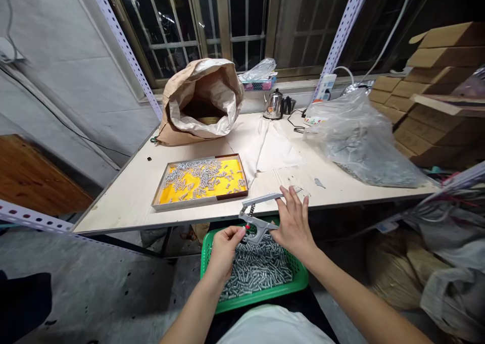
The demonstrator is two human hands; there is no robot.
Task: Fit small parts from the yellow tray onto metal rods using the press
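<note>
A grey, plier-like hand tool (259,228) with a long upper handle and a dark coil spring (251,210) is held above a green basket (261,299). My right hand (293,223) grips its handle end, with fingers over the upper handle and the thumb by the lower part. My left hand (227,248) pinches at the tool's head, where a small red piece (247,227) shows beside the fingertips; whatever lies between them is too small to make out. Many small silvery coiled or threaded metal pieces (261,273) fill the basket under both hands.
On the table stands a shallow yellow-lined box (200,202) of small metal parts. Behind it sit an open paper sack (200,101) and a kettle (273,105). White cloth (273,149), a clear plastic bag (364,137) and stacked cardboard boxes (439,111) lie rightward.
</note>
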